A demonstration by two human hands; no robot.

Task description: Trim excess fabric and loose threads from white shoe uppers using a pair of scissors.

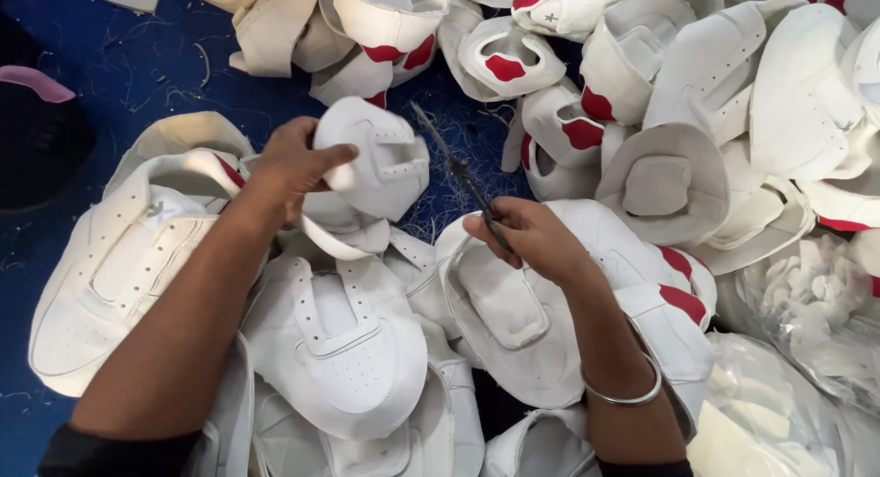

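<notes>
Seen from above, two bare hands worked over a blue surface heaped with white shoe uppers, too many and too overlapped to count exactly; roughly a dozen carried red heel patches. The left hand was closed around one white shoe upper, thumb pressed on its edge, lifting it just above the pile. The right hand pinched one thin dark pointed tool, its tip angled up toward the held upper, near it but apart. One metal bangle circled the right wrist. Clear plastic bags lay at the right edge.
</notes>
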